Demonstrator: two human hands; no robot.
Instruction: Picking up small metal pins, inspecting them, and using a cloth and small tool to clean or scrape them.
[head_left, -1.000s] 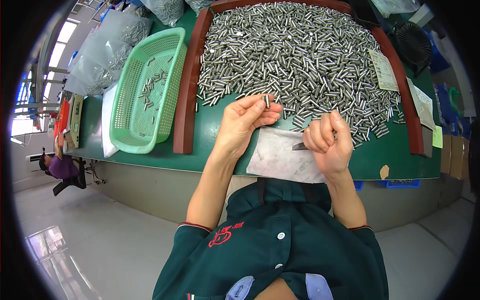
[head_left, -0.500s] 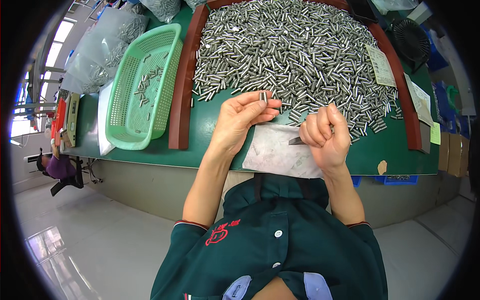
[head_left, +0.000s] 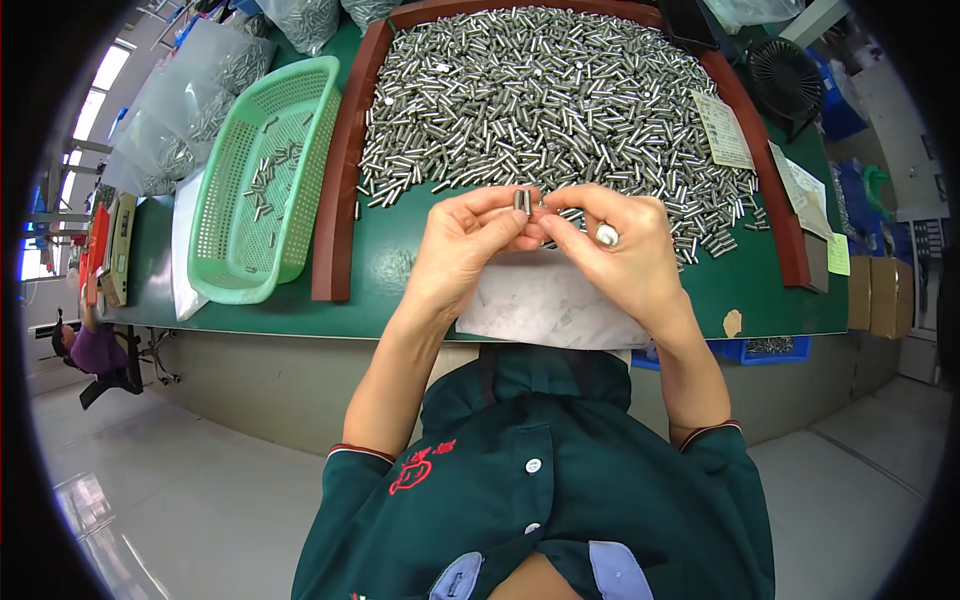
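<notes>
Between the thumb and fingers of my left hand (head_left: 462,240) stand short shiny metal pins (head_left: 522,201), held upright side by side. My right hand (head_left: 625,250) has come up against the left fingertips, its thumb and forefinger pinched together close to the pins. A pale, shiny rounded end (head_left: 607,235) pokes out between its curled fingers; what it belongs to is hidden. Under both hands lies a stained whitish cloth (head_left: 545,305) at the table's front edge. Just beyond them spreads a large heap of similar loose metal pins (head_left: 550,100).
Red-brown rails (head_left: 335,220) border the heap on the green table (head_left: 385,310). Left of them sits a green plastic basket (head_left: 205,240) with some pins inside. Paper slips (head_left: 722,130) lie on the right, near a black fan (head_left: 785,80). Another person (head_left: 95,345) sits far left.
My right hand has moved left and up from beside the cloth to the left fingertips, loosening from a fist into a pinch. The dark pointed piece under it no longer shows. The whole view has shifted slightly.
</notes>
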